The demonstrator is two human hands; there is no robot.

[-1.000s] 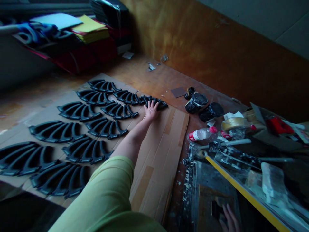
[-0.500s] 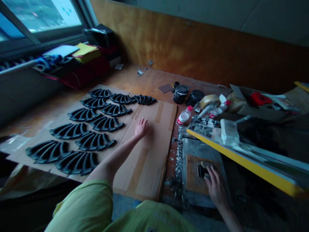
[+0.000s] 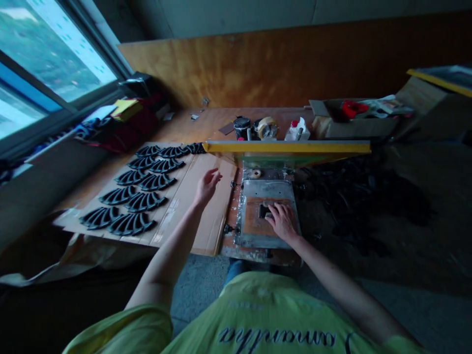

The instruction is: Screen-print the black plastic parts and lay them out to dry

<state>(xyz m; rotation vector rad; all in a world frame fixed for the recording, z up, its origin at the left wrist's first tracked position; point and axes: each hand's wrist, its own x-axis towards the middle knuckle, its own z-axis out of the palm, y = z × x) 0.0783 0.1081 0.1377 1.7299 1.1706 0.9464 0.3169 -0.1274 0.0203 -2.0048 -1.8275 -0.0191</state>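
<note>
Black piece (image 3: 264,211) | right hand (image 3: 282,222) on it, grip unclear | left hand (image 3: 207,187) open over cardboard (image 3: 214,226)

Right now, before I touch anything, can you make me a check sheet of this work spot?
surface: a wooden bench with a cardboard sheet on it.
job's things: rows of black fan shapes on the cardboard; a metal plate with a small dark piece on it; a yellow-edged frame above the plate.
clutter: a black jar, a tape roll, a white bottle, a box with something red.
hands: left hand open over the cardboard, holding nothing; right hand on the plate, touching the dark piece.
cables: nothing seen.
surroundings: a window, a wooden wall.
</note>
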